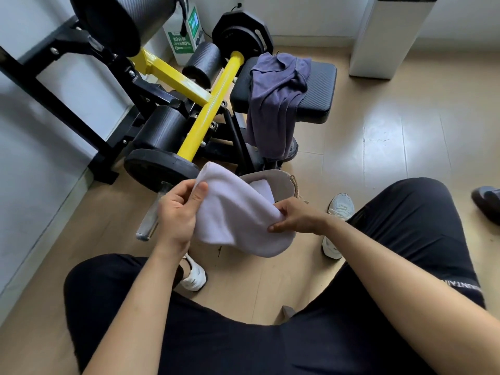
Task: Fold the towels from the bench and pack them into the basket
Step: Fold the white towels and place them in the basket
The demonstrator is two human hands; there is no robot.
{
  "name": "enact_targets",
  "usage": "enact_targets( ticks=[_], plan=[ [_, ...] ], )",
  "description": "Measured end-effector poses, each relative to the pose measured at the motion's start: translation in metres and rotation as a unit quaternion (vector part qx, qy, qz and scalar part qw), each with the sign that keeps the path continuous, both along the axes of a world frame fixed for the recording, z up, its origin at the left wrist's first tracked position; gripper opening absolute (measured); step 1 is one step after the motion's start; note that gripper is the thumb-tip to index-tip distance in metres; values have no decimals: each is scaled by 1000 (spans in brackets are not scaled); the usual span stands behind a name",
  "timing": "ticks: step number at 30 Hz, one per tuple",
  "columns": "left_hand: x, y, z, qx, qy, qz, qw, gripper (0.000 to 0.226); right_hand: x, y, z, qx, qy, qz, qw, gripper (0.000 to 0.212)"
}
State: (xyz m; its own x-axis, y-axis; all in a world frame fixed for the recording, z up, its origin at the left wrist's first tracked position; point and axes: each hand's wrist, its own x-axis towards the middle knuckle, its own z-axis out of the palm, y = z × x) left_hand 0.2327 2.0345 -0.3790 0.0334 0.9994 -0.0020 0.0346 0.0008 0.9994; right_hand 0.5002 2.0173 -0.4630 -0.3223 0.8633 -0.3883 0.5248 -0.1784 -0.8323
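You've got the pale towel (238, 212) bunched up right over the basket (281, 182), with your left hand (178, 209) pinching one edge, thumb on top, and your right hand (295, 216) gripping the other side. A folded towel (261, 186) sits inside the basket, and beyond the basket a purple towel (276, 104) hangs off the bench (319, 85).

A towel (276, 104) lies on the bench (319, 85), behind the basket (281, 182).
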Motion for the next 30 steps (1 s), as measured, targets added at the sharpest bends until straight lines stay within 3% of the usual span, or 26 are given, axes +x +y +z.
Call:
enact_targets(
  ticks=[4,8,11,14,18,24,30],
  plan=[
    [-20,13,-6,-49,-34,104,993,22,7,0,-9,-25,-6,-6,1000,30],
    [-36,23,-16,-72,-40,175,981,13,14,1,-11,-21,-2,-36,999,25],
    [-45,27,-21,-110,-59,226,966,14,17,1,1,-25,125,-129,983,11],
    [-51,28,-25,-174,-78,263,946,14,19,2,19,-5,252,-195,948,23],
    [-51,28,-28,-198,-71,271,939,21,22,1,39,17,315,-200,928,33],
    [-49,28,-32,-211,-47,259,941,22,26,-1,54,38,315,-204,926,13],
    [-46,27,-35,-212,-31,256,943,22,27,3,46,66,277,-307,908,29]
  ],
)
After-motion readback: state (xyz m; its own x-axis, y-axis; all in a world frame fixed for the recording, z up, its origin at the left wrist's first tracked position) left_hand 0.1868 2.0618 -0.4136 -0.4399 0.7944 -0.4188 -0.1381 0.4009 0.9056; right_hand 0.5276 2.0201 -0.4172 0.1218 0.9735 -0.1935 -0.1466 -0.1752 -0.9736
